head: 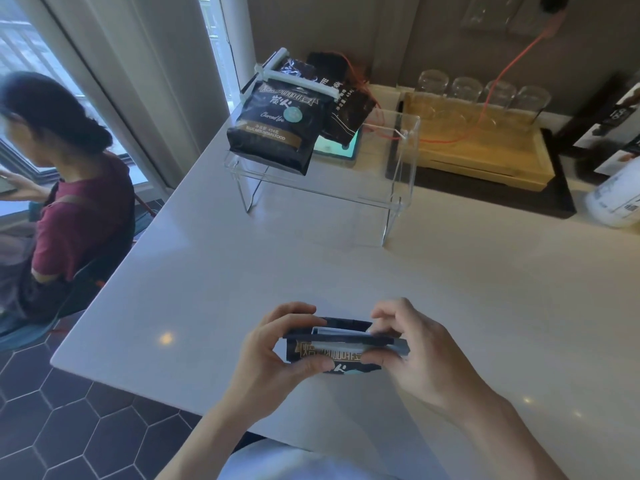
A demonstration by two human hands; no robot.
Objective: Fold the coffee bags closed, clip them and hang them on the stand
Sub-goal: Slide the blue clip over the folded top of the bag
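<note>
Head camera, looking down over a white table (242,271). Close to the near edge, both hands work on one dark coffee bag (341,351). The left hand (277,351) grips the bag's left end, fingers curled over the top, thumb pressed across the front beneath the gold lettering. The right hand (412,344) pinches the right end, fingertips bent down onto the folded top edge, thumb underneath. A pale strip (341,331) runs along that fold between the two hands; whether it is a clip or the bag's lining, I cannot tell. The bag sits upright at the table surface, top tilted toward the camera.

Further back stands a clear acrylic stand (398,174), legs on the table. At its left end a second coffee bag (277,129) hangs from the stand's rail, a white clip (298,81) across its folded top. Just behind and to its right hangs a third dark bag (346,109), partly hidden by the second.

Behind the stand, a wooden tray (485,150) rests on a black mat (485,192), with a row of upturned glasses (485,95) along its back edge. An orange cable (512,64) drops from the wall across the tray. A white bottle (620,195) sits at the far right. On the left, a person in a dark red shirt (79,220) sits by the window, turned away.
</note>
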